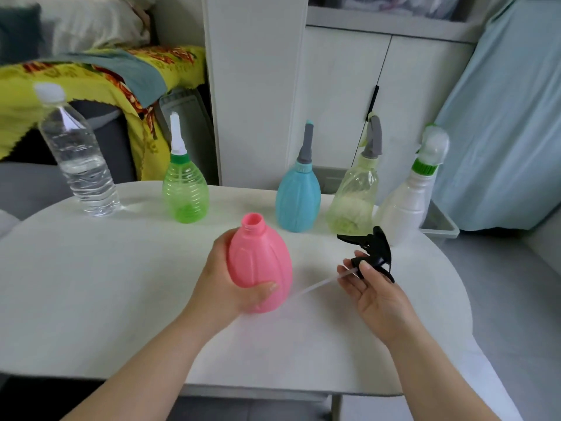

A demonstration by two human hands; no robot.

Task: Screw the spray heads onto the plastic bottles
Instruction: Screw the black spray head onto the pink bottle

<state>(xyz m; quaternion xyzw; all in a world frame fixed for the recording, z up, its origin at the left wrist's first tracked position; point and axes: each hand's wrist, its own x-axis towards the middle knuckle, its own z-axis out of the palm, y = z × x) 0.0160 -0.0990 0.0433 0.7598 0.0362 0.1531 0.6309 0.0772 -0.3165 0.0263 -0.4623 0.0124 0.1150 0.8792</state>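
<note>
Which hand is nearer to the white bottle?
Right. The right hand, pinching the spray head, sits just before the white bottle; the left hand holds the pink bottle farther left.

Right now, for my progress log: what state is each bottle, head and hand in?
pink bottle: neck open, headless.
black spray head: unattached, tube free.
left hand: grips pink bottle.
right hand: pinches black spray head.
green bottle: head on.
blue bottle: head on.
yellowish bottle: head on.
white bottle: head on.
water bottle: capped.

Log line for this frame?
left hand: holds pink plastic bottle, neck open | right hand: pinches black plastic spray head | state: not joined
</note>
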